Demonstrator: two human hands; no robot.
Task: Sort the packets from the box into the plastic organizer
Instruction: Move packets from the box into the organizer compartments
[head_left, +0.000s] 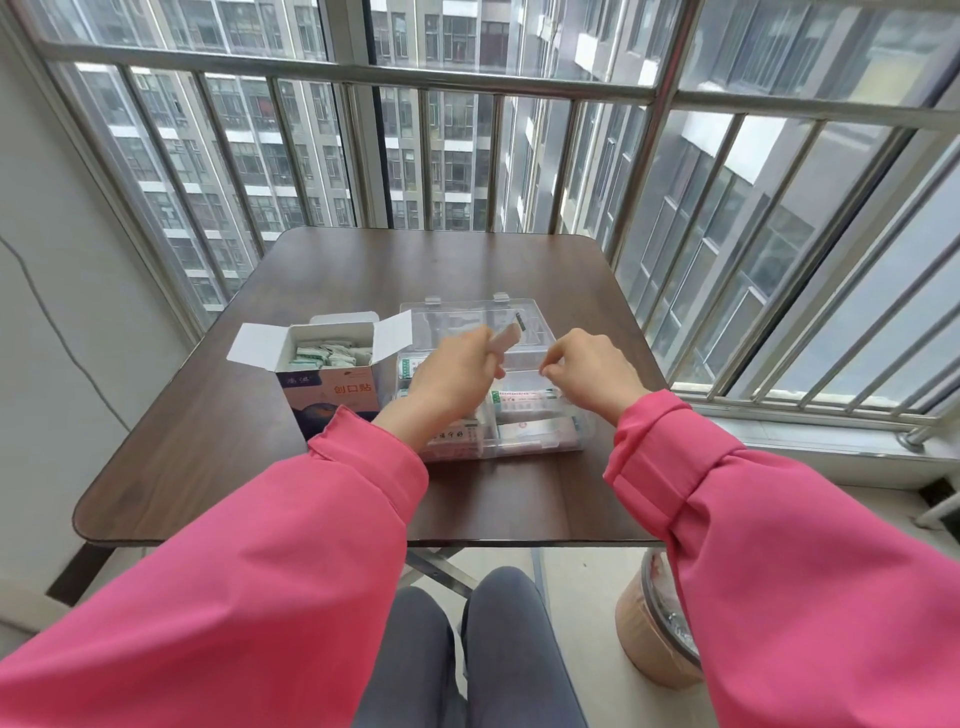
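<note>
An open cardboard box (332, 387) with several small white-green packets (332, 354) stands left of a clear plastic organizer (561, 439) whose lid stands open at the back. The organizer's front compartments hold medicine boxes (524, 402). My left hand (452, 382) hovers over the organizer and pinches a pale strip-like packet (506, 338) that points up and to the right. My right hand (592, 376) is over the organizer's right side with fingers curled and fingertips pinched together; whether it holds anything cannot be told.
The box and organizer sit on a dark brown table (234, 441). Metal window bars (467, 156) surround the far and right sides. A tan bin (654, 639) stands on the floor at the right, by my knees (467, 649).
</note>
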